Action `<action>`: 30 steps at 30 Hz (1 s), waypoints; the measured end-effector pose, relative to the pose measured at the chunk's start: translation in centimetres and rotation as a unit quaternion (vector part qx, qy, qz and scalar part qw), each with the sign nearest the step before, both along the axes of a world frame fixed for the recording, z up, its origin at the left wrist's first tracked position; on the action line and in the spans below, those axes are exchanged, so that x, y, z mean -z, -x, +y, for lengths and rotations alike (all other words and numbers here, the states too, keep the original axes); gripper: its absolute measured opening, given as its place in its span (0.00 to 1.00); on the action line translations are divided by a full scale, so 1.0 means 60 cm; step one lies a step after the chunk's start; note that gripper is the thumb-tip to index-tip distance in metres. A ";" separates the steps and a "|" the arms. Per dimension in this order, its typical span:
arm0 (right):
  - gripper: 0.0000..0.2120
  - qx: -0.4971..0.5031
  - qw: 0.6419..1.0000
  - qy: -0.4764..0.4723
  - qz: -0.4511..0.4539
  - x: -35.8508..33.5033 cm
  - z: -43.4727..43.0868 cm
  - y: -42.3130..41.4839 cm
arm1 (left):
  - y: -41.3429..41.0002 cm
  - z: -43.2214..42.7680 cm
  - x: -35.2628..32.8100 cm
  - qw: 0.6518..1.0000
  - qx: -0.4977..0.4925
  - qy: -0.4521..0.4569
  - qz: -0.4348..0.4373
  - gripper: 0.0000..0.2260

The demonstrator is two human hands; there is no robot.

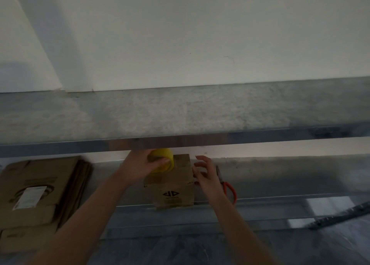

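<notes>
Your left hand [140, 164] grips the yellow tape roll [163, 154] atop the cardboard box [170, 192]; your right hand [206, 176], fingers spread, likely braces its 3 o'clock edge for taping.

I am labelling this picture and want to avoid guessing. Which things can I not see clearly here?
Head view: scissors, blades partly hidden by the right hand.
Head view: yellow tape roll, partly covered by the left hand.
Head view: print on the box, too blurred to read.
Head view: flattened cardboard, cut off by the left edge.
</notes>
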State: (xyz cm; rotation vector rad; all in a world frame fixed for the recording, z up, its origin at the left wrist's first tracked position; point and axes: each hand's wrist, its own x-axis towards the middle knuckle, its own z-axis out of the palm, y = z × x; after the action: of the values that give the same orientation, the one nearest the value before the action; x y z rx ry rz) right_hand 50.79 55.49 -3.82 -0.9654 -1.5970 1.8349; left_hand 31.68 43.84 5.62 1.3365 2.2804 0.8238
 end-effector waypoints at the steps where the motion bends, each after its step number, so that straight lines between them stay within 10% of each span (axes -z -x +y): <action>1: 0.13 0.001 0.999 -0.032 -0.013 -0.001 -0.001 -0.002 | -0.001 0.000 -0.001 1.000 -0.001 0.004 -0.001 0.19; 14: 0.36 -0.081 0.983 -0.126 -0.110 -0.008 -0.026 -0.020 | -0.009 -0.015 -0.014 0.999 0.006 -0.040 -0.035 0.21; 30: 0.29 -0.040 0.973 -0.189 -0.127 -0.022 -0.060 0.010 | -0.001 -0.029 -0.019 0.999 0.010 -0.048 0.019 0.19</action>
State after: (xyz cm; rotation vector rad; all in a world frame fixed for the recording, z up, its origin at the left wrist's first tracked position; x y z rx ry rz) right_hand 50.21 51.86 -2.51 -0.9970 -2.0729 1.4181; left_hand 31.76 42.12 6.75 1.4255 2.2782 0.9188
